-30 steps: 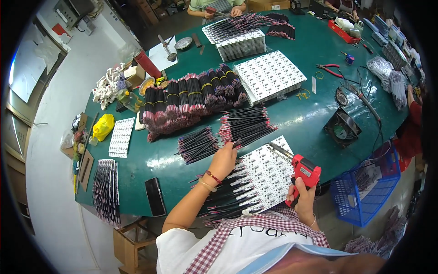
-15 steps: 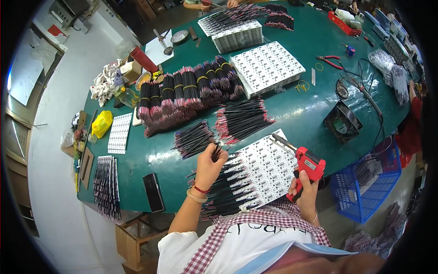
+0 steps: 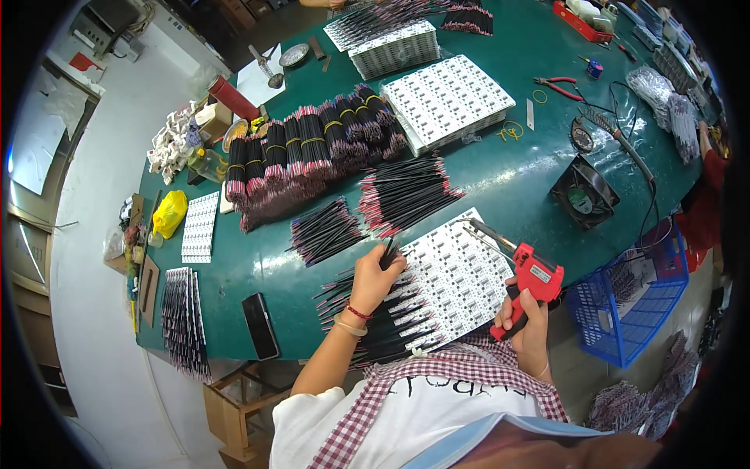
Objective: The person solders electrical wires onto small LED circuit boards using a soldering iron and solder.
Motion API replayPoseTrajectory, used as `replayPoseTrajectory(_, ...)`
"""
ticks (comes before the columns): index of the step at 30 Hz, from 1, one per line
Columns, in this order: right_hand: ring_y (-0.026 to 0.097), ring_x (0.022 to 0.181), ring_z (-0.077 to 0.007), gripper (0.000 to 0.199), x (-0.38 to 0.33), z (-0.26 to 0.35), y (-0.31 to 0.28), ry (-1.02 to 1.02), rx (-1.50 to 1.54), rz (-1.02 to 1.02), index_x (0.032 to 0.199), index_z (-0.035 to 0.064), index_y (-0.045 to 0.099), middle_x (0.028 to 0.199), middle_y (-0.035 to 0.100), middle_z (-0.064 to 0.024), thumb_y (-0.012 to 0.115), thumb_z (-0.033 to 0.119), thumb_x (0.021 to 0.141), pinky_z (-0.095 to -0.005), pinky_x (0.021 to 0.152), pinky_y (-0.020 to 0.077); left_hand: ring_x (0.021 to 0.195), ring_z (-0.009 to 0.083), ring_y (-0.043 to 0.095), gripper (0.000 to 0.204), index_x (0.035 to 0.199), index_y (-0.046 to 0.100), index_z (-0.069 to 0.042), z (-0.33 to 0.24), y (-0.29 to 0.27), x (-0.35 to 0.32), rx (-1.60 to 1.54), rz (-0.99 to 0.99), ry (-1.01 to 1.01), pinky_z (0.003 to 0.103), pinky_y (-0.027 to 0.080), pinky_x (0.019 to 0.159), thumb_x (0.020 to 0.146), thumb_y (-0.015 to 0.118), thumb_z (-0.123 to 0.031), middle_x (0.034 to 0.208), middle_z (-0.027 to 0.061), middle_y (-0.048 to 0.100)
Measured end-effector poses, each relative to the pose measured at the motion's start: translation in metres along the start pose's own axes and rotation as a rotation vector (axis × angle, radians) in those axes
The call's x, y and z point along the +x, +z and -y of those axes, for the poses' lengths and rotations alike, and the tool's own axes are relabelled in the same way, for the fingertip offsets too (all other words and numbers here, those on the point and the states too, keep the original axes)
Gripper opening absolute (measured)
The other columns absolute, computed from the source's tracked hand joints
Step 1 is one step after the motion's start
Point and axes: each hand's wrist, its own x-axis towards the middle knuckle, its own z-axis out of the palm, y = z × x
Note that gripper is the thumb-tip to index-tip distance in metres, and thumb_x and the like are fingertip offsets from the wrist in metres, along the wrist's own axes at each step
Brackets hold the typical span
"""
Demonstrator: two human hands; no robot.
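Observation:
My left hand [image 3: 376, 280] is closed around a few short black wires [image 3: 389, 252] at the upper left edge of a white circuit board panel [image 3: 461, 289]. Many black wires with reddish ends [image 3: 375, 313] lie in rows across the panel's left side. In my right hand [image 3: 528, 322] is a red soldering gun [image 3: 537, 275], its thin metal nose angled over the panel's upper right corner. Just beyond my left hand lie a smaller loose pile of black wires [image 3: 326, 230] and a larger pile of black wires with red ends [image 3: 408, 194].
Banded wire bundles [image 3: 312, 148] are heaped behind the piles, beside a stack of white panels [image 3: 449, 102]. To the right are a small fan [image 3: 584, 194], a corded iron [image 3: 625, 144] and pliers [image 3: 558, 80]. A phone [image 3: 260, 326] lies left; a blue basket [image 3: 625, 328] stands below the table's right edge.
My left hand has moved from beside the smaller wire pile rightward to the panel's edge, carrying wires. The soldering gun stays in my right hand, nearly in place. The whole view has shifted slightly.

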Motion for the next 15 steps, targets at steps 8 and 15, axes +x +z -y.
replayPoseTrajectory(8, 0.049, 0.047, -0.0149, 0.034, -0.004, -0.002, 0.012, -0.031, -0.048, -0.037, 0.113, 0.0003, 0.046, 0.059, 0.052, -0.0086, 0.047, 0.029, 0.095, -0.0336, 0.053, 0.0481, 0.059, 0.0078, 0.045, 0.015, 0.08, 0.058, 0.002, 0.002, -0.01, -0.006, -0.184, -0.008, -0.1, 0.027, 0.04, 0.055, 0.081, 0.064, -0.013, 0.062, 0.0039, 0.052)
replayPoseTrajectory(15, 0.044, 0.044, -0.0102, 0.029, 0.002, -0.001, 0.006, 0.117, -0.141, 0.043, 0.109, -0.0024, 0.053, 0.059, 0.052, -0.0077, 0.053, 0.021, 0.092, -0.0254, 0.044, 0.0393, 0.059, 0.0048, 0.044, 0.016, 0.074, 0.058, 0.002, -0.012, -0.012, 0.007, 0.095, 0.03, 0.046, 0.024, 0.038, 0.053, 0.078, 0.065, -0.011, 0.06, -0.0002, 0.051)
